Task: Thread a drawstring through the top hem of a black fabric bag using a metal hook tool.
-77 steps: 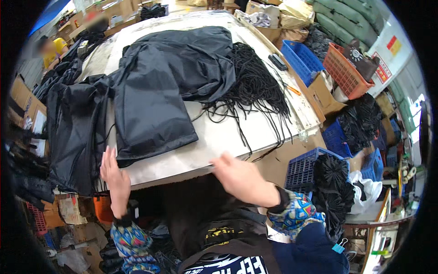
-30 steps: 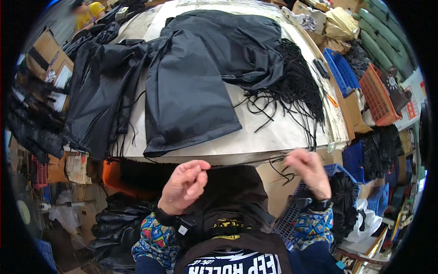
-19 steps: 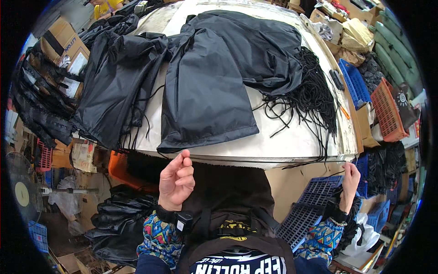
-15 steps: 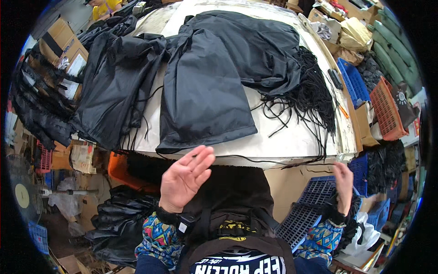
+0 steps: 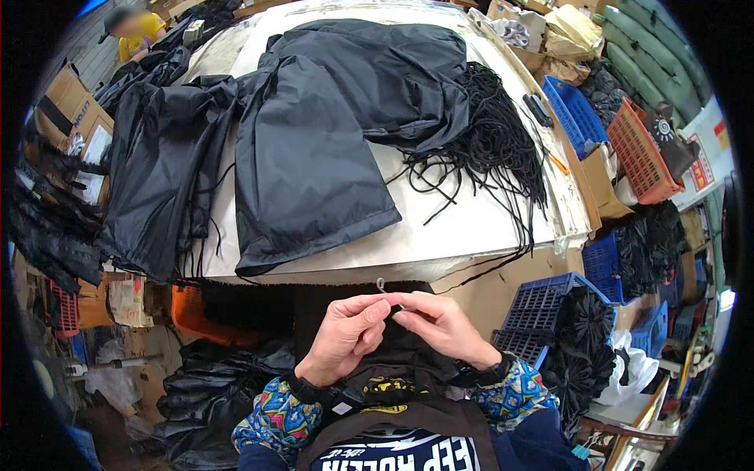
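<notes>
My left hand (image 5: 349, 334) and my right hand (image 5: 446, 323) meet in front of my apron, just off the table's near edge, fingertips pinched together. Between them is a thin grey piece with a looped end (image 5: 381, 284), the loop standing up above the fingers. A dark bit shows at the fingertips, too small to name. On the table (image 5: 448, 243), a black drawstring bag (image 5: 310, 169) lies flat, its hem toward me. More black fabric bags (image 5: 169, 169) lie left of it. At the right is a bundle of black cords (image 5: 503, 133), one strand drooping over the near edge.
Blue plastic crates (image 5: 522, 314) stand at the lower right, beside a black bundle (image 5: 580, 353). An orange crate (image 5: 640, 153) and a blue basket (image 5: 573, 114) sit right of the table. Black fabric (image 5: 208, 392) is piled at the lower left. A person (image 5: 140, 31) is at the far left.
My hands were apart, the left open with its palm up and the right near the table's right corner. Both have come together at the middle. The whole view has shifted.
</notes>
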